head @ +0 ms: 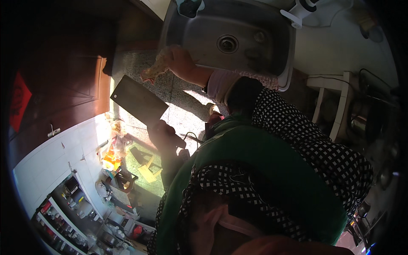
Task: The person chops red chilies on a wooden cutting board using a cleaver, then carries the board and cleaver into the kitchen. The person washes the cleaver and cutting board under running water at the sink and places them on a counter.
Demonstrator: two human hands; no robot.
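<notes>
My left hand (162, 135) grips the handle end of a cleaver (139, 100). Its broad dark blade points up and left, with a small hole near the far corner. Close by the sink's lower left corner, my right hand (181, 62) holds a pale yellowish, limp piece (158, 68) with a reddish end, possibly raw poultry; shadow blurs its detail. The piece hangs above the floor, apart from the blade. A stainless steel sink (204, 32) with a round drain (227, 44) lies beyond my right hand.
A white tap (295, 17) stands at the sink's upper right. Pinkish textured cloth (259, 79) lies along its near rim. A brown door (70, 79) is at left. A small wooden stool (148, 170) stands on the floor near bags (111, 156). Lower left are crowded shelves (63, 229).
</notes>
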